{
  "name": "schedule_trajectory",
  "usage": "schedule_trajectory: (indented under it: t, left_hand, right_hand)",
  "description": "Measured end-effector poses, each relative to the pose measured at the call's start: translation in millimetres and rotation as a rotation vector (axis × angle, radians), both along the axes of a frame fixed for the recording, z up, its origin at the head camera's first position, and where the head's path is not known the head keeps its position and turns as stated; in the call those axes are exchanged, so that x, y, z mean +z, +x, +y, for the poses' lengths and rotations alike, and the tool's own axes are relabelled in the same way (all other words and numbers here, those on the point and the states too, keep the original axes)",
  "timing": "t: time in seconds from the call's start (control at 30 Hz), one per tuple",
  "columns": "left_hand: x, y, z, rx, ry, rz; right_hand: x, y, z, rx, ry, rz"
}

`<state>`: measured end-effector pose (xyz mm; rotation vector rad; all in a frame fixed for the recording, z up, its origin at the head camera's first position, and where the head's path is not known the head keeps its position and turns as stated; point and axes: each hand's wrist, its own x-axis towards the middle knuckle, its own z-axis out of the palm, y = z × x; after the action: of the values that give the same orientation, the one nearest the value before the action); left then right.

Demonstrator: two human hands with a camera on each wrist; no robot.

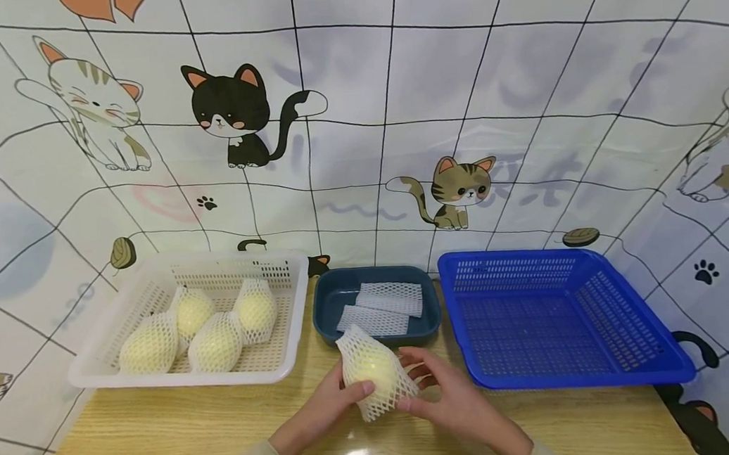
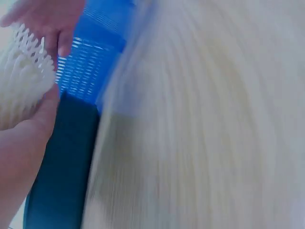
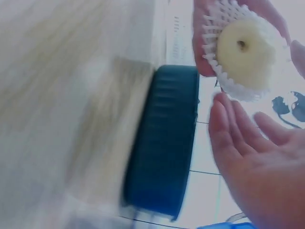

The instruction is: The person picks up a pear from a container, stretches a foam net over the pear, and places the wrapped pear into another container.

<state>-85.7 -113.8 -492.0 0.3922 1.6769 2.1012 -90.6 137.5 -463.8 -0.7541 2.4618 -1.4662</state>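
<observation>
A pale yellow pear point(image 1: 374, 371) in a white foam net point(image 1: 354, 337) is held above the table, just in front of the teal bin. My left hand point(image 1: 335, 400) grips it from the left, thumb across the near side. At its right is my right hand point(image 1: 449, 398), fingers spread and loosely bent, thumb by the net's lower edge. In the right wrist view the pear's dimpled end point(image 3: 242, 45) shows through the net's open mouth, and the right hand point(image 3: 257, 148) lies palm-up beside it. The left wrist view shows the left thumb point(image 2: 35, 119) against the net.
Several netted pears point(image 1: 215, 343) lie in a white basket point(image 1: 285, 363) at the left. The teal bin point(image 1: 432, 332) holds flat foam nets point(image 1: 388, 298). A blue basket point(image 1: 518, 329) stands at the right. Behind hangs a cat-patterned sheet point(image 1: 359, 150); underneath is a wooden table point(image 1: 195, 437).
</observation>
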Motion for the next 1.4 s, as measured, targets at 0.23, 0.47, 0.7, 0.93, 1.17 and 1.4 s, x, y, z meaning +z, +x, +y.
schedule_trajectory:
  t: [0.23,0.47,0.7,0.93,1.17,1.4]
  left_hand:
    - [10.0,2.8,3.7,0.027,0.21,-0.172]
    - [12.2,3.6,10.2,0.121,0.251,-0.218]
    - [14.9,1.5,12.2,0.225,0.221,-0.168]
    - [16.4,-1.4,9.4,0.233,-0.029,-0.019]
    - [18.9,-1.7,13.4,0.315,-0.248,0.097]
    - [21.8,-0.1,14.2,0.355,-0.432,0.201]
  right_hand:
    - [3.8,-0.4,-3.5,-0.034,-0.02,0.533]
    - [6.6,-1.3,-12.6,-0.045,-0.014,0.697]
    - [3.5,4.3,-14.7,0.047,-0.021,0.725]
    - [5.9,1.6,-14.1,-0.078,-0.15,0.324]
    - [9.8,-2.6,-26.0,0.0,-0.332,-0.172]
    - [11.1,1.1,-33.4,0.036,-0.389,-0.289]
